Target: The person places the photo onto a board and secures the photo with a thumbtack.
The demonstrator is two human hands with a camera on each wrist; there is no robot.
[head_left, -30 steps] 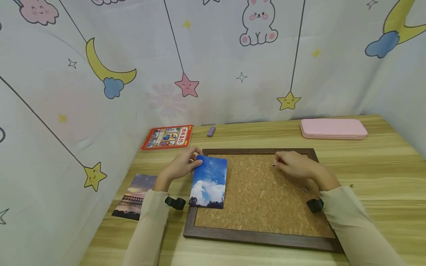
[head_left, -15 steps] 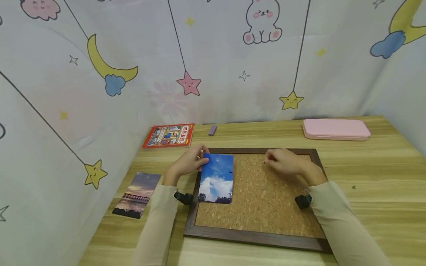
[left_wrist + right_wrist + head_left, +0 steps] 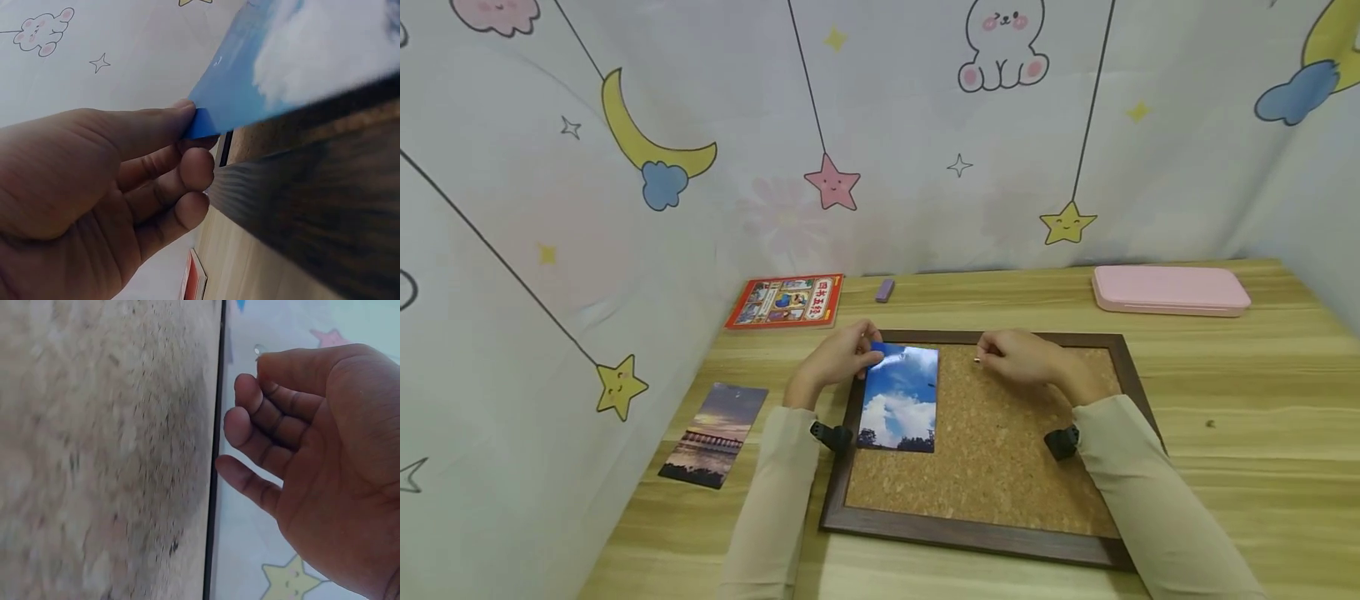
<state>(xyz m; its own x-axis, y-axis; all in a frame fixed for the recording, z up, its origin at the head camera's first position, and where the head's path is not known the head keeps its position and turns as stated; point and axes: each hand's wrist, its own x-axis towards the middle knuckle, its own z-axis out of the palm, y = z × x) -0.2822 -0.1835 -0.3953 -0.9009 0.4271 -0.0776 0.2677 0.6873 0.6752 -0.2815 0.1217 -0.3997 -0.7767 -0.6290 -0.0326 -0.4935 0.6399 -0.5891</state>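
From the head camera I see my left hand (image 3: pixel 838 360) pinching the top corner of the sky photo (image 3: pixel 901 400), which lies on the cork board's (image 3: pixel 1000 450) left side, while my right hand (image 3: pixel 1022 358) hovers beside it pinching a small pin (image 3: pixel 976 361). The left wrist camera alone shows thumb and forefinger clamped on the blue corner (image 3: pixel 206 119). The right wrist camera shows curled fingers (image 3: pixel 262 434) over cork; the board rests on a wooden table (image 3: pixel 1240 400).
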